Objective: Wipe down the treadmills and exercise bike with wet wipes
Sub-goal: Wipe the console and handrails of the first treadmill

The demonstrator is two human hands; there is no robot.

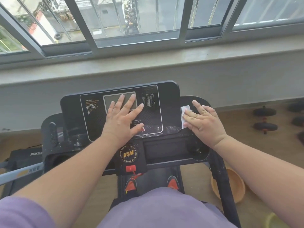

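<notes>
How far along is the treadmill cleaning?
Early, it seems. In hand: the right hand presses a white wipe flat on the console's right edge, while the left hand rests flat on the display. Left: pale specks still dot the console's lower edge and the tray below. Nothing looks finished.

A long pale window sill [148, 63] runs across the room, and everything else sits around it. Above it stand sliding windows [131, 22] in grey frames, looking out on a wet yard. Below the sill's right end, on the wooden floor [238, 112], lie black dumbbells [264, 119] with orange handles, more dark weights just beyond them at the edge. Nearer than those, well below the sill, sits an orange bowl [230, 185] on the floor, and a yellow one [276, 219] shows partly in the corner. Under the sill's left end rests a dark, flat piece of equipment [24, 155] bearing white lettering.
</notes>
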